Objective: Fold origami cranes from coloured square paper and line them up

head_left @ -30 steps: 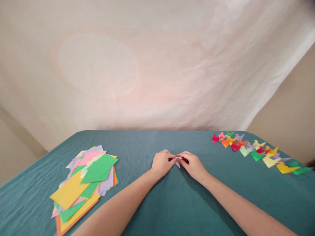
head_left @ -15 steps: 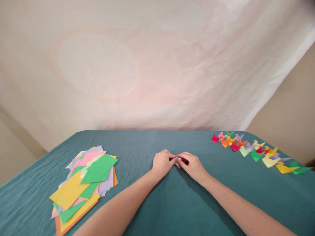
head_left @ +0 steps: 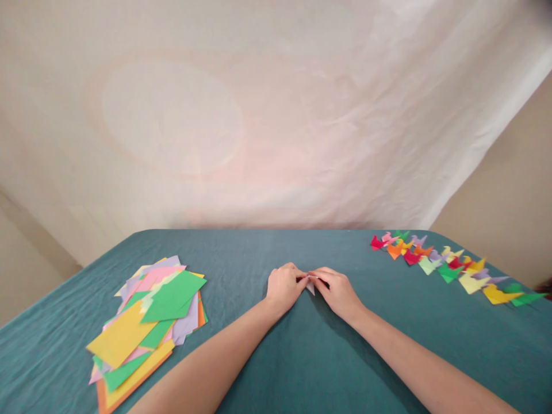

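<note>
Between my two hands is a small folded piece of paper (head_left: 311, 287), pale whitish-lilac, with a pointed tip showing below the fingers. My left hand (head_left: 285, 287) pinches its left side between thumb and fingers. From the other side, my right hand (head_left: 335, 289) pinches it too, the fingertips of both hands nearly touching. Most of the paper is hidden behind the fingers, so its full shape cannot be made out. Both hands are low over the teal tablecloth (head_left: 276, 368).
At the left lies a loose, overlapping pile of coloured paper sheets (head_left: 125, 333) in yellow, green, pink, lilac and orange. Rows of small folded paper cranes (head_left: 451, 273) in several colours stand along the right side. A pale draped sheet (head_left: 276, 115) hangs behind the table.
The fingers of my right hand have shifted slightly on the folded paper, and its lower tip now shows a little differently. Otherwise both hands stay in place.
</note>
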A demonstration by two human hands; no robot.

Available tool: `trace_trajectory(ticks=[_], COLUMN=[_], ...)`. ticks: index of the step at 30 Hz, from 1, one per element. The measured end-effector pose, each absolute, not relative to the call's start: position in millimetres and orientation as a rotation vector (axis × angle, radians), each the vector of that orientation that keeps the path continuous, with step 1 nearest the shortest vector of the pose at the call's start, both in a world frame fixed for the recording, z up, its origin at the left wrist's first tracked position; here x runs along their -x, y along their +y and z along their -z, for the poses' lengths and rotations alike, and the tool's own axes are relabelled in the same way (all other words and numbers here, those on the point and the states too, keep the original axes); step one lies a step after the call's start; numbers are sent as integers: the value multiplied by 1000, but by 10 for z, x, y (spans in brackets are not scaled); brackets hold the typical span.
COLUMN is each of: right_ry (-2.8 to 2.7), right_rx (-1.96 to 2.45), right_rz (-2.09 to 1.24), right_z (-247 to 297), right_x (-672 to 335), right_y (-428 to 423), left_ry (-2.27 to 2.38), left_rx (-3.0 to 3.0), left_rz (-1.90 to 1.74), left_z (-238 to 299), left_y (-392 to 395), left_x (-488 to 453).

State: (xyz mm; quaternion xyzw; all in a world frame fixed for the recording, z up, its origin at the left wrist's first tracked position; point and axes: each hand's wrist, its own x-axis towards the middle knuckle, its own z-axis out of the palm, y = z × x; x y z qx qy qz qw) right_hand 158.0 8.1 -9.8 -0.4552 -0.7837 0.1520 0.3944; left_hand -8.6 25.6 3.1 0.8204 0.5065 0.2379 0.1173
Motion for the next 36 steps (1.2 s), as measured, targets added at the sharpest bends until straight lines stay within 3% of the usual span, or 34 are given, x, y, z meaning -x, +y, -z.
trace_trajectory(ticks=[36], right_ry=[-1978], right_rx=[1134], right_rz=[-213], right_z=[35], right_x=[-1593], right_y=[-8], left_ry=[1463], left_rx=[-2368], left_rz=[-623], left_z=[-71], left_y=[268], left_x=[116])
